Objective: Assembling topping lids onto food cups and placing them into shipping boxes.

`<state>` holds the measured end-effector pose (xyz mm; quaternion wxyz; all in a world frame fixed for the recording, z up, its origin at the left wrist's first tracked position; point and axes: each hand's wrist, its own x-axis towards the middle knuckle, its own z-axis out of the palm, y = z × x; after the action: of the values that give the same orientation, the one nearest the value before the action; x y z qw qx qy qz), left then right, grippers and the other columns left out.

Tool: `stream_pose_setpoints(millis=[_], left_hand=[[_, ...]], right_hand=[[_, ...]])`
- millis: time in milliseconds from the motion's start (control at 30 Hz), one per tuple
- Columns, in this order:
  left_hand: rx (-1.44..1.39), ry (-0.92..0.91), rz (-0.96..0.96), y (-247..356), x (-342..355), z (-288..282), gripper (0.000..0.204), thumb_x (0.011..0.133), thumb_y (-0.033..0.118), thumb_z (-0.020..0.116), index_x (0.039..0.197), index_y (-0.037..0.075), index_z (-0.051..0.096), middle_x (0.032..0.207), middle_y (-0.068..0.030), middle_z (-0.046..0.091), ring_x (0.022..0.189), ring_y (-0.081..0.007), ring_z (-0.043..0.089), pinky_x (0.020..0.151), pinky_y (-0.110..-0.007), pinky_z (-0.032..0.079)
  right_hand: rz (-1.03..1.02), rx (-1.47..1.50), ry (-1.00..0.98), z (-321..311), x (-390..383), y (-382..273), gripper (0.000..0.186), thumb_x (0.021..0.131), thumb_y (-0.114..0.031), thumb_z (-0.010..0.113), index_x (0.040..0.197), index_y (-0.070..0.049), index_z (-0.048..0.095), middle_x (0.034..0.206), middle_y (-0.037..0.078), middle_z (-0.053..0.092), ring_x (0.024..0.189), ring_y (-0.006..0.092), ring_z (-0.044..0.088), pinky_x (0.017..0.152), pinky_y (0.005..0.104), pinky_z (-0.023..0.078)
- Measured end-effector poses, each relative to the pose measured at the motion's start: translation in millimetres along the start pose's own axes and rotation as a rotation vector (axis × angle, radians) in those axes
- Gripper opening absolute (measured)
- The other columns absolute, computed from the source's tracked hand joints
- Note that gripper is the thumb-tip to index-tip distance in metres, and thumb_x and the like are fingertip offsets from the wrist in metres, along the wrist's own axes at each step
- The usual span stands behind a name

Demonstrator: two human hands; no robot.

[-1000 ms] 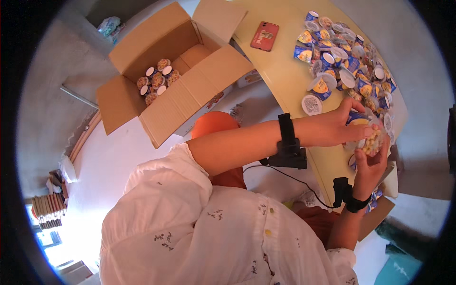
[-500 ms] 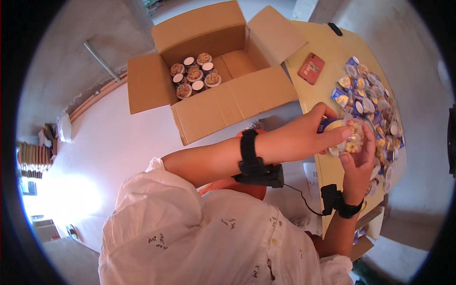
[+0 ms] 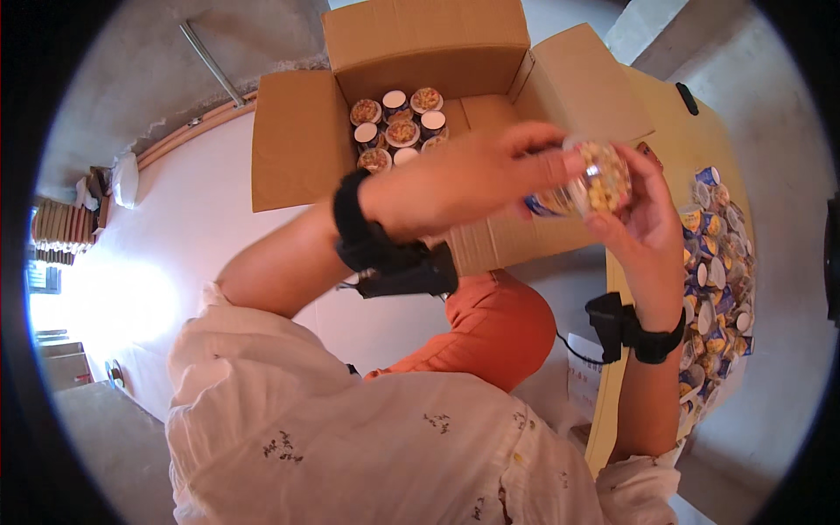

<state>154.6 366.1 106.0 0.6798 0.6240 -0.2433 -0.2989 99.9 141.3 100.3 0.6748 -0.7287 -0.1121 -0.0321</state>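
Observation:
My right hand (image 3: pixel 648 214) grips a clear-topped snack cup (image 3: pixel 605 181) filled with pale yellow and pinkish pieces, its fingers curled round the far side. My left hand (image 3: pixel 490 179), palm down, reaches across to it, thumb and fingers closing over a blue-sided snack cup (image 3: pixel 551 203) right beside the clear one. Whether these are two cups or parts of one is hard to tell. Both hands are above the front flap of an open cardboard box (image 3: pixel 293 140). Inside its left part several snack cups (image 3: pixel 402 133) stand in rows, some clear side up, others white end up.
On the right, a yellow table (image 3: pixel 669 140) bears a heap of blue-and-yellow snack cups (image 3: pixel 717 289). A black object (image 3: pixel 687 99) lies near its far edge. A red phone (image 3: pixel 649 156) is mostly hidden behind my right hand. The box's flaps spread outward.
Both hands have moved left and away from the heap, carrying the cup or cups to the box's near right flap. The view has shifted too, so the phone is now mostly covered.

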Motion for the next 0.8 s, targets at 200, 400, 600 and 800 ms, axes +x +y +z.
stream_pose_setpoints(millis=[200, 400, 600, 800], left_hand=[[-0.034, 0.042, -0.064, 0, -1, -60, 0.055, 0.105, 0.043, 0.052, 0.141, 0.001, 0.051, 0.129, -0.0075, 0.061, 0.117, -0.0151, 0.059, 0.092, -0.036, 0.055], [0.138, 0.146, -0.245, -8, 3, -83, 0.050, 0.103, 0.044, 0.056, 0.131, 0.003, 0.060, 0.121, -0.0040, 0.064, 0.111, -0.0124, 0.060, 0.090, -0.030, 0.052], [0.050, 0.125, -0.309, -55, 10, -131, 0.042, 0.102, 0.036, 0.061, 0.125, 0.002, 0.065, 0.115, -0.0034, 0.068, 0.105, -0.0121, 0.063, 0.086, -0.030, 0.053], [-0.034, 0.214, -0.452, -93, 18, -156, 0.037, 0.102, 0.029, 0.063, 0.123, -0.001, 0.064, 0.115, -0.0082, 0.069, 0.101, -0.0146, 0.065, 0.083, -0.028, 0.056]], right_hand=[[-0.044, -0.133, -0.123, 25, 55, 23, 0.063, 0.081, -0.014, 0.085, 0.135, -0.005, 0.055, 0.112, -0.001, 0.065, 0.097, 0.0064, 0.059, 0.077, 0.0214, 0.047], [-0.001, -0.215, -0.197, 49, 84, 60, 0.059, 0.080, -0.016, 0.085, 0.131, -0.006, 0.058, 0.104, 0.004, 0.067, 0.081, 0.0090, 0.062, 0.071, 0.0246, 0.051], [0.068, -0.259, -0.241, 64, 89, 92, 0.059, 0.083, -0.018, 0.082, 0.134, -0.003, 0.056, 0.113, 0.009, 0.068, 0.087, 0.0158, 0.067, 0.076, 0.0298, 0.054], [0.052, -0.398, -0.244, 60, 81, 99, 0.054, 0.088, -0.020, 0.077, 0.134, -0.001, 0.056, 0.118, 0.015, 0.068, 0.099, 0.0225, 0.069, 0.082, 0.0358, 0.055]])
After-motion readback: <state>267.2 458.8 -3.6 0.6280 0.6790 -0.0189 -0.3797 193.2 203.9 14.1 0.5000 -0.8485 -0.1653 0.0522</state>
